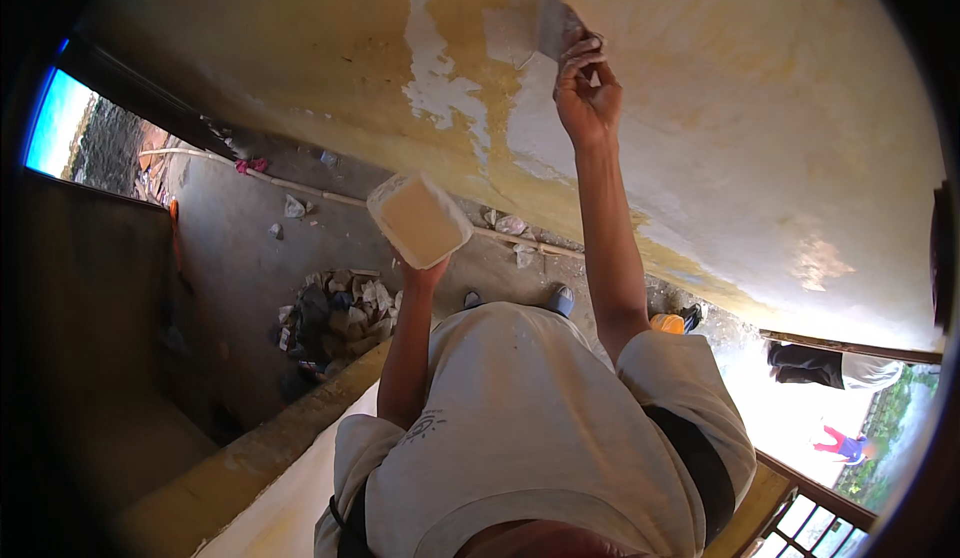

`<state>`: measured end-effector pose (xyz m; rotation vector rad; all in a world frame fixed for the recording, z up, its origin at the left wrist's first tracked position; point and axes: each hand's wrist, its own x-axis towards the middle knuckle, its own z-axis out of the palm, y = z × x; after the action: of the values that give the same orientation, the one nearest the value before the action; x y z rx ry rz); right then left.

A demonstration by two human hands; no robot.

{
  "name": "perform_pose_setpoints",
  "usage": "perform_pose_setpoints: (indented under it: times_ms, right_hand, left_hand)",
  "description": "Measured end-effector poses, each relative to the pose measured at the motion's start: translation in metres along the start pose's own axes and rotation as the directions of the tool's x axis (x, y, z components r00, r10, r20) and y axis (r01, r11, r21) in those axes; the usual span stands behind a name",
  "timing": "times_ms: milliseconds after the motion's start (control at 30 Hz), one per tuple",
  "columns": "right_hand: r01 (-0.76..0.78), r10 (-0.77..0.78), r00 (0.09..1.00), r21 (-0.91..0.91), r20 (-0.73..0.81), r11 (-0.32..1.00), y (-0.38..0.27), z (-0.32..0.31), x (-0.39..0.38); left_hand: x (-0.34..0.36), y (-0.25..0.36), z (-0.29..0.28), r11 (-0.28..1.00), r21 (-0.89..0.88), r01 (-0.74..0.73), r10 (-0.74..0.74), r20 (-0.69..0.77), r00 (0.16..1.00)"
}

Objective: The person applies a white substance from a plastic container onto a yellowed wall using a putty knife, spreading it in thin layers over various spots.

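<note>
My right hand [587, 93] is raised and grips a flat metal putty blade [545, 23] pressed against a yellow wall [750, 108]. Around the blade the wall carries white putty patches [435, 78]. Lower down, my left hand [425, 276] holds up a square board [418, 220] from underneath; its top is covered with pale yellowish paste. My own torso in a light grey shirt [530, 428] fills the lower middle of the view.
A pile of rubble [335, 318] lies on the grey floor. A thin pipe [300, 190] runs along the wall's base. A yellow ledge [290, 428] passes under me. A railing [805, 518] is at lower right, and another person [830, 366] bends beyond it.
</note>
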<state>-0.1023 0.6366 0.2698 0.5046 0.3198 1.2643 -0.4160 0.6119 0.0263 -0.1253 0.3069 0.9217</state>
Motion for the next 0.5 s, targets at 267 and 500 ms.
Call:
perform_pose_setpoints:
  times_ms: [267, 500]
  right_hand:
    - [0.014, -0.023, 0.999, -0.265, -0.031, 0.964, 0.039, -0.04, -0.067]
    - [0.015, -0.045, 0.996, -0.356, -0.075, 0.934, -0.004, -0.074, 0.017]
  left_hand:
    - [-0.001, -0.002, 0.004, 0.999, 0.043, -0.001, 0.003, -0.031, 1.0]
    - [0.005, -0.018, 0.008, 0.997, 0.053, 0.063, -0.064, 0.033, 0.997]
